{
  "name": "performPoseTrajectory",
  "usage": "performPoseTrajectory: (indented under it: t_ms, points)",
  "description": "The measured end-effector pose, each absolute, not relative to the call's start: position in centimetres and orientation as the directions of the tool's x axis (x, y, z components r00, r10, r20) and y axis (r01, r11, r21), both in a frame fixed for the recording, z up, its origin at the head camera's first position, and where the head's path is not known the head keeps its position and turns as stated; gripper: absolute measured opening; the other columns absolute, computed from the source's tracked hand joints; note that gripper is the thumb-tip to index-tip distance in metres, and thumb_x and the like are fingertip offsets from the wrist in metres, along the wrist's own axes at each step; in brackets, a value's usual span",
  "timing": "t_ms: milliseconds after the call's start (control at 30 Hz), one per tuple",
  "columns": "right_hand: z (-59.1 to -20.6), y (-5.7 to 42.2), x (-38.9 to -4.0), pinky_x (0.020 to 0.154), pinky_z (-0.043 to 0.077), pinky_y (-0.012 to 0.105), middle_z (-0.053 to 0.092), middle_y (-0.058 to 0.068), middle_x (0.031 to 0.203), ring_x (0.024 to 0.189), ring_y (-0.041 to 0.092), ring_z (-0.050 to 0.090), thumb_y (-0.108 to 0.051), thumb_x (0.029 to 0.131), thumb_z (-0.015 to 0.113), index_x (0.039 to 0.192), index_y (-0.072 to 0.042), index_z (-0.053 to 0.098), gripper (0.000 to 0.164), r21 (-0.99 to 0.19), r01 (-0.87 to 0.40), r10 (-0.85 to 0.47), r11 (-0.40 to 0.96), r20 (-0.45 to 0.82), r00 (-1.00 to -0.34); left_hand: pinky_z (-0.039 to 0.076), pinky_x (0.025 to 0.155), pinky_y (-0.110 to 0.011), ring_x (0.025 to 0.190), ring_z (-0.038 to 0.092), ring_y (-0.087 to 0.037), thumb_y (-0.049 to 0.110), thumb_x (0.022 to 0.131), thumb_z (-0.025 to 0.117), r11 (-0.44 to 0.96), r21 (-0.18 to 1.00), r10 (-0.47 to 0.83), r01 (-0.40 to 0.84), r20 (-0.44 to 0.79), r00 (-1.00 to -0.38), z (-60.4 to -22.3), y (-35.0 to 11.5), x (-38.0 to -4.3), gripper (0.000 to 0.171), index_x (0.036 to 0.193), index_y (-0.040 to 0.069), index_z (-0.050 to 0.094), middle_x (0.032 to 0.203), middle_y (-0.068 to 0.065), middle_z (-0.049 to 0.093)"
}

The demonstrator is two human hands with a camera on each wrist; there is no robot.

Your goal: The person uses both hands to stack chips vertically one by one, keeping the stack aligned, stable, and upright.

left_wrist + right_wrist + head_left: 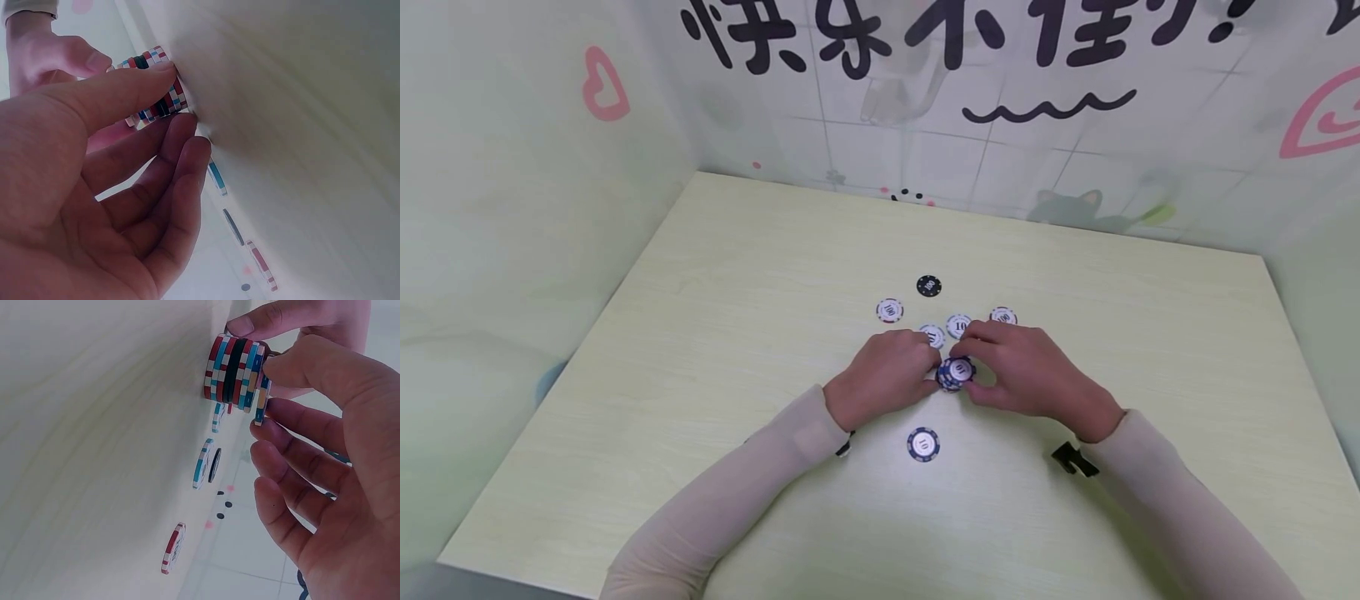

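Observation:
A stack of poker chips (228, 375) in red, blue and black bands stands on the table between the two hands. My left hand (887, 375) grips it low down, thumb on one side and forefinger on the other. In my right hand (1026, 371), thumb and fingertips pinch a dark blue poker chip (261, 403), tilted slightly against the top of the stack. From above, this chip (961, 369) shows a 10 and sits a little off the stack's centre. The right hand's other fingers are loosely bent beside it.
Beyond the hands lie a black chip (928, 286), a red-edged white chip (890, 311) and several other pale chips. Nearer me is a blue chip (923, 444). A black object (1073, 460) shows beside the right sleeve. Printed walls (910, 142) border the table.

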State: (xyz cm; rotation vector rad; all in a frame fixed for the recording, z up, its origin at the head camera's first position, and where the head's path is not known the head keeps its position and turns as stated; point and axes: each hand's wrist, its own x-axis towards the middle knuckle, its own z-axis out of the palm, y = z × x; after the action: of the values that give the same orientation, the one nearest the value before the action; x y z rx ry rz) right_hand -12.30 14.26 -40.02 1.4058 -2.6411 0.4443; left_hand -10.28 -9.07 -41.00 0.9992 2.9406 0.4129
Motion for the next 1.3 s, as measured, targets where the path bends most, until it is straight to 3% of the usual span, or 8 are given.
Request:
performPoseTrajectory:
  t_ms: [867,1133,1300]
  points:
    - [-40.3,14.2,-12.1,0.076,0.063,0.043,0.074,0.007,0.121,0.107,0.026,0.072,-0.025,0.089,0.085,0.12,-0.009,0.079,0.036,-0.194,-0.821,-0.783,0.538,0.248,-0.571,0.052,0.062,-0.029,0.071,0.06,-0.013,0.024,0.097,0.088,0.764,0.248,0.597,0.595,0.077,-0.798,-41.1,-8.9,-10.3,0.016,0.096,0.009,0.083,0.083,0.0,0.07]
    - [-40.2,14.6,-11.0,0.065,0.059,0.037,0.073,0.003,0.114,0.096,0.021,0.07,-0.026,0.086,0.087,0.115,-0.012,0.079,0.033,-0.154,-0.84,-0.773,0.52,0.333,-0.539,0.052,0.063,-0.028,0.071,0.059,-0.013,0.024,0.097,0.088,0.766,0.249,0.597,0.593,0.069,-0.799,-41.0,-9.0,-10.3,0.016,0.097,0.008,0.084,0.082,0.0,0.07]
    - [-39.8,14.5,-9.7,0.066,0.06,0.036,0.073,0.004,0.113,0.095,0.021,0.071,-0.029,0.086,0.089,0.114,-0.012,0.079,0.035,-0.119,-0.852,-0.791,0.51,0.324,-0.519,0.05,0.062,-0.027,0.07,0.059,-0.013,0.023,0.097,0.088,0.772,0.25,0.59,0.584,0.06,-0.805,-40.9,-9.0,-10.3,0.015,0.095,0.009,0.083,0.079,0.001,0.067]
